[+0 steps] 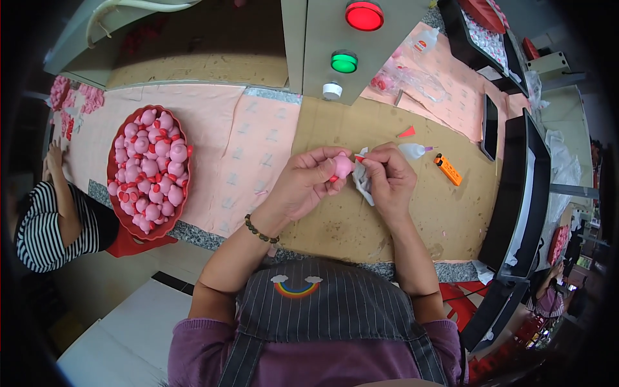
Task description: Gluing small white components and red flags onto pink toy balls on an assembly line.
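Between the thumb and fingers of my left hand (298, 186) is a small round pink toy figure (343, 165) with red parts. My right hand (393, 179) is closed right beside it, pinching a crumpled white tissue (363, 185) that hangs below the fingers. A small red piece (360, 158) shows at the right fingertips, close to the figure; whether it touches the figure I cannot tell. Both hands are above a brown board (335, 226) on the workbench. Just right of my right hand lies a small white squeeze bottle (411, 151) with a thin needle tip.
An orange lighter-sized object (448, 169) and a red triangular scrap (407, 132) lie on the board. Left stands a red scalloped basket (113, 193) of pink figures. A cabinet with red and green lights (343, 62) rises behind. Right are a phone (490, 127) and black trays (539, 161). A striped-sleeved person (48, 222) works at far left.
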Action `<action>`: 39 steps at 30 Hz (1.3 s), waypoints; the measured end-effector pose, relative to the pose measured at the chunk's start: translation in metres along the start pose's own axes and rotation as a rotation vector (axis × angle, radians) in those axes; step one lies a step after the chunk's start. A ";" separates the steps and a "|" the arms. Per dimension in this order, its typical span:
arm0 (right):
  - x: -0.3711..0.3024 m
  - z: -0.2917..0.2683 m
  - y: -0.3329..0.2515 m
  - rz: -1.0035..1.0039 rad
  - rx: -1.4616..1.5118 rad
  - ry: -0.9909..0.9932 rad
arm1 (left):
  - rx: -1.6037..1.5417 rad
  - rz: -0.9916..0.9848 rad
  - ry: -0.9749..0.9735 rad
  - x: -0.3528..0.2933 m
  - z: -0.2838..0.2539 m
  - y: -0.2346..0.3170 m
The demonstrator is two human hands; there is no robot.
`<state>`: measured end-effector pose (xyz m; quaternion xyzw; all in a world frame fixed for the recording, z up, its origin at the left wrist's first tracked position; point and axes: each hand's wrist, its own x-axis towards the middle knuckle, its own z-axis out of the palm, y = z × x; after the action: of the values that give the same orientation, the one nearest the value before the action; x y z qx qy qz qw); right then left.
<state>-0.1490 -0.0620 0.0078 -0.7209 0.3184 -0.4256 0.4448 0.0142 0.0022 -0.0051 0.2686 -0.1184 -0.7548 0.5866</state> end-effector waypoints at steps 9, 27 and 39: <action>0.003 0.007 -0.012 -0.210 -0.091 -0.051 | -0.044 -0.038 -0.054 -0.002 -0.001 -0.001; 0.000 0.011 -0.020 -0.185 0.025 -0.029 | -0.042 -0.068 0.000 -0.004 0.003 -0.004; 0.003 0.019 -0.022 -0.286 -0.109 -0.024 | -0.147 -0.066 -0.026 -0.003 0.005 0.000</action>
<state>-0.1293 -0.0488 0.0238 -0.7868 0.2299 -0.4581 0.3438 0.0122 0.0044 0.0001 0.2186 -0.0613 -0.7839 0.5779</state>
